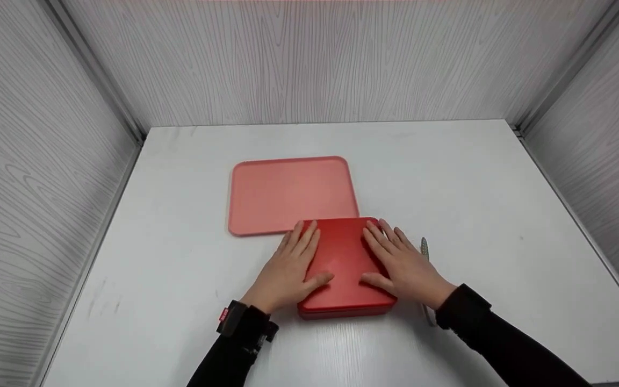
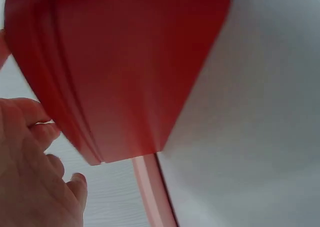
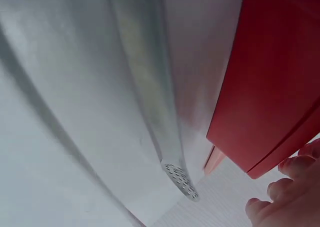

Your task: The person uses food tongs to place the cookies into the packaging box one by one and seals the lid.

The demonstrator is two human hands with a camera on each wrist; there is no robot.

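A red rectangular box with its lid on stands on the white table, seen from the side in the left wrist view. My left hand rests on the lid's left part, fingers straight and pointing away from me, thumb reaching inward. On the right part lies my right hand, its fingers extended along the far right corner. A slender metal utensil with a dotted end lies just right of the box, partly hidden under my right hand and wrist in the head view.
Behind the box, a shallow pink tray lies on the white table; the box's far edge overlaps its near right corner in the head view. Pale wood-grain panels enclose the table at the back and both sides.
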